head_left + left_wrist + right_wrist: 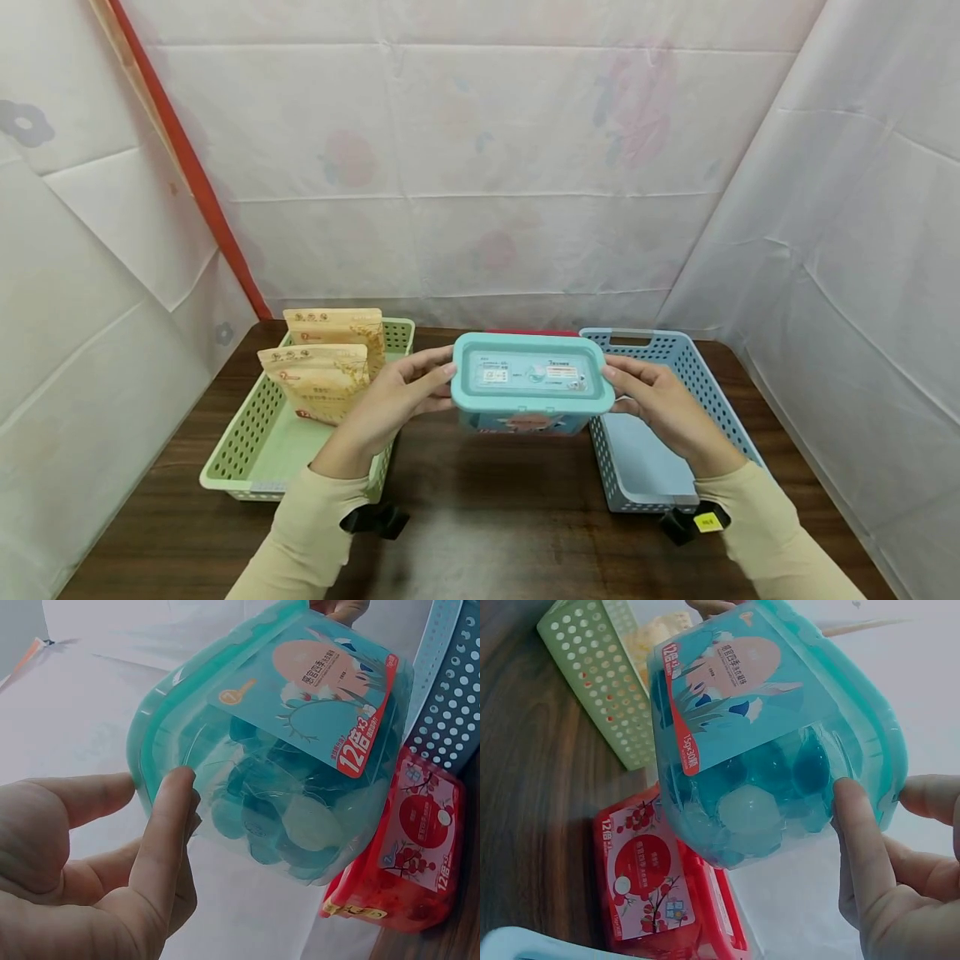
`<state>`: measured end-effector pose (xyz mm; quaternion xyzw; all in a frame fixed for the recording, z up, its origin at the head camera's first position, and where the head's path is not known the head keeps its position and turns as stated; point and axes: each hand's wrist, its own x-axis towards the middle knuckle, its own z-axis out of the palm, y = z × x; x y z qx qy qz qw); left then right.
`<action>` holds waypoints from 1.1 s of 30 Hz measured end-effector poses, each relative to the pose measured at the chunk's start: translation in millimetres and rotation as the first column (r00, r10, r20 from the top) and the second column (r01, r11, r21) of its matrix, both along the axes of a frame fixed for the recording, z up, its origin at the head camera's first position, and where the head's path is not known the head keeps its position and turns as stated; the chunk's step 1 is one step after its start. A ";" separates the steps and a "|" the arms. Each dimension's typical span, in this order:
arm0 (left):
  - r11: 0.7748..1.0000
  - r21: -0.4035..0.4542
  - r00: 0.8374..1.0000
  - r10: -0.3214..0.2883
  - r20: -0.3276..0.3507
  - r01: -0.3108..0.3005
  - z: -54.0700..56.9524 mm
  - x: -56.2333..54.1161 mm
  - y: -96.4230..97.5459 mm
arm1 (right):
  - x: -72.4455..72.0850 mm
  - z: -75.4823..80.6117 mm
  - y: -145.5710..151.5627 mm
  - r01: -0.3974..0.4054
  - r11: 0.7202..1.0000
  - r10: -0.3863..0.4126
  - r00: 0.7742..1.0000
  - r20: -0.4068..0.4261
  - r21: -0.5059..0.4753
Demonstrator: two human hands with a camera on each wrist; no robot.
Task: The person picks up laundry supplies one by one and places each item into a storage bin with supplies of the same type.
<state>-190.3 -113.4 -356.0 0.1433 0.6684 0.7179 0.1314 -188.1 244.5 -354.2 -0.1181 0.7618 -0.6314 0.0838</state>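
Both hands hold up a teal-lidded tub of laundry pods (532,404) above the table, one at each short end. My left hand (393,400) grips its left end, thumb at the lid's edge and fingers against the clear side in the left wrist view. At the other end my right hand (667,408) pinches the tub likewise. Blue and whitish pods (750,817) show through the clear wall, beside a teal label with a pink oval. The lid is closed. Behind it a red tub of pods (416,840) stands on the table, mostly hidden in the head view.
To the left, a green basket (255,442) holds two yellow stand-up pouches (318,383). A blue basket (720,408) stands on the right, partly under my right forearm. Both baskets rest on a dark wooden table (495,533), with pale patterned sheets (480,167) hanging behind.
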 end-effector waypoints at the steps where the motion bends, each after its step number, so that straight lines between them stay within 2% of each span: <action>1: 1.000 0.004 1.000 -0.002 -0.003 0.002 -0.1 -0.5 0.6 | 0.2 0.1 0.7 0.003 1.000 -0.003 1.000 -0.002 0.000; 13: 1.000 0.021 0.999 -0.014 -0.031 0.015 -0.2 -4.2 13.8 | 1.2 1.4 13.6 0.019 1.000 -0.019 0.999 -0.027 0.018; 21: 1.000 0.014 0.999 -0.019 -0.030 0.020 -4.3 -9.3 31.7 | 1.6 0.5 27.4 0.043 0.999 -0.042 0.999 -0.017 0.031; 33: 0.996 0.071 0.998 -0.052 -0.034 0.055 -7.1 -14.2 59.4 | 7.4 2.5 50.7 0.117 0.991 -0.116 0.993 -0.015 0.066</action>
